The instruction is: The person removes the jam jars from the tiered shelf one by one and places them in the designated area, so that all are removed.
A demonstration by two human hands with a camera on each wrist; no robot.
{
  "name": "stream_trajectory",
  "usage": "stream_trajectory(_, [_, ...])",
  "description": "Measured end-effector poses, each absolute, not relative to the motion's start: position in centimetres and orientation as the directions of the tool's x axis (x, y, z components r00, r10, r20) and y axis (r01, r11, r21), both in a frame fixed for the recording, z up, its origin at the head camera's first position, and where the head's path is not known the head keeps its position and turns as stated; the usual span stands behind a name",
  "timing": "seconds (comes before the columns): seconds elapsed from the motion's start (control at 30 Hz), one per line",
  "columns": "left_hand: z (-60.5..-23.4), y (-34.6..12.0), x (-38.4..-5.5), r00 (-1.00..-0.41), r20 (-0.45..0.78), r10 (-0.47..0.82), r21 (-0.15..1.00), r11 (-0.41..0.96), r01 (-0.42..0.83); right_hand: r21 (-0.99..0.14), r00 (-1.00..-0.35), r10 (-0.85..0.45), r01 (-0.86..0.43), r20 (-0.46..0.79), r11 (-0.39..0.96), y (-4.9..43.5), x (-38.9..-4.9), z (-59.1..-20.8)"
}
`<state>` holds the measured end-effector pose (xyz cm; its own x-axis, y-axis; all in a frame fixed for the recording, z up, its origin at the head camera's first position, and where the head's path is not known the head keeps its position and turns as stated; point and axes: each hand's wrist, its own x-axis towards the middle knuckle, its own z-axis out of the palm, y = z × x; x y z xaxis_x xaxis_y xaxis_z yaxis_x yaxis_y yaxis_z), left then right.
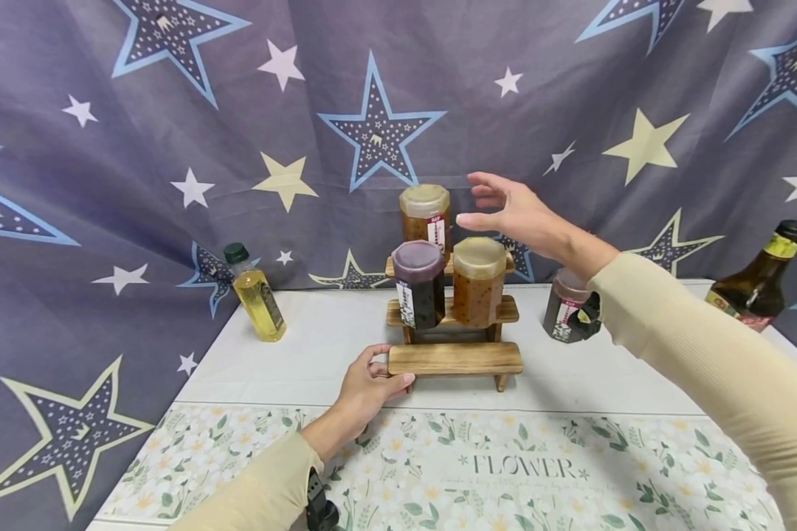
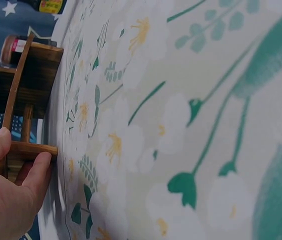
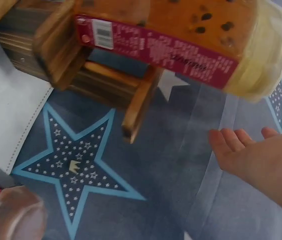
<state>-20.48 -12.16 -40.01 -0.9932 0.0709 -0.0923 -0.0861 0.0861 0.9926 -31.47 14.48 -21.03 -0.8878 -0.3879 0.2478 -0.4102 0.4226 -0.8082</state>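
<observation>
My left hand grips the left end of the lowest step of a three-step wooden stand; the left wrist view shows thumb and fingers on either side of that end. My right hand is raised with nothing in it, fingers loosely extended, just right of the jar on the top step. That jar is amber, with a pale lid and a red-and-white label. In the right wrist view a gap shows between my fingertips and the jar. Side by side on the middle step are a dark jar with a purplish lid and an amber jar.
Another dark jar stands right of the stand, partly behind my right sleeve. A brown bottle is at the far right, and a yellow oil bottle at the left. The floral cloth covers the table front; a star-patterned curtain hangs behind.
</observation>
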Motion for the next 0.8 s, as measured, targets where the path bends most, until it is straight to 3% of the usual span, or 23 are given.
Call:
stream_trajectory(0.57, [-39.9, -12.2, -20.6, -0.994, -0.089, 0.063, 0.992, 0.094, -0.083, -0.843, -0.858, -0.501, -0.352, 0.116, 0.406, 9.9, -34.4, -19.5])
stream_trajectory(0.8, [-39.9, -12.1, -20.5, -0.994, -0.09, 0.066, 0.993, 0.086, -0.084, -0.829, -0.858, -0.498, -0.365, 0.124, 0.423, 8.5, -34.7, -19.7])
